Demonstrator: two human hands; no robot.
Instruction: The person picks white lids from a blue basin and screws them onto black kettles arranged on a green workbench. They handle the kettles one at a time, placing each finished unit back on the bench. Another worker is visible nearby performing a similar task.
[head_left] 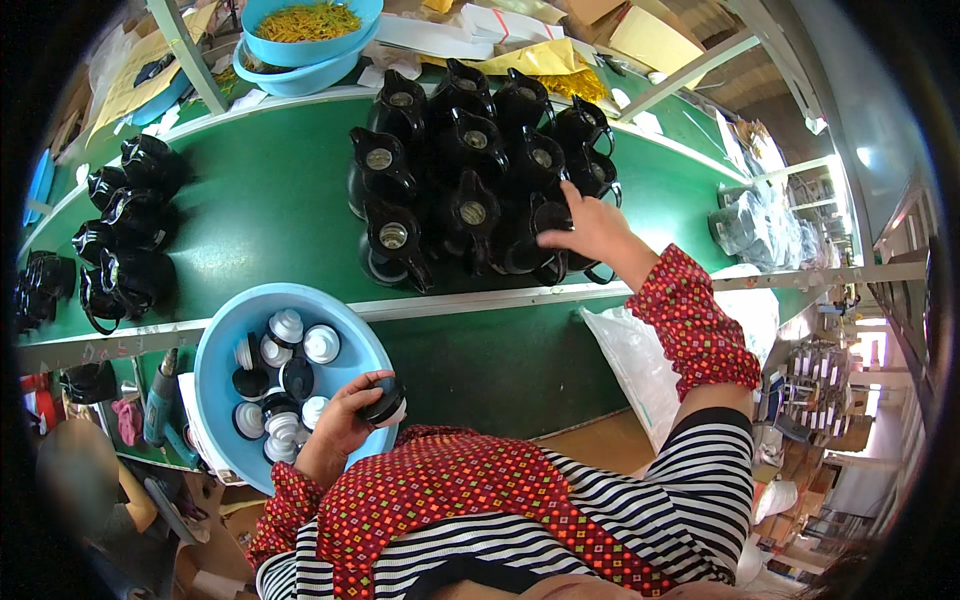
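My left hand (345,420) is closed around a black-and-white stopper (388,402) at the right rim of a light blue basin (213,350). Inside that basin lie several more stoppers (322,344), some with the white side up and some with the black. My right hand (597,228) reaches over the front right of a group of glossy black jugs (473,212). Its thumb and forefinger are spread at the top of one jug (548,218); whether they touch it I cannot tell. Most jugs stand upright with open, shiny mouths.
More black jugs (140,230) stand on the left of the green conveyor belt (270,215). Stacked blue bowls (300,72) of yellow-green pieces sit behind it. Plastic-wrapped items (745,230) are at the right. A power tool (160,400) hangs left of the basin, near another person (85,480).
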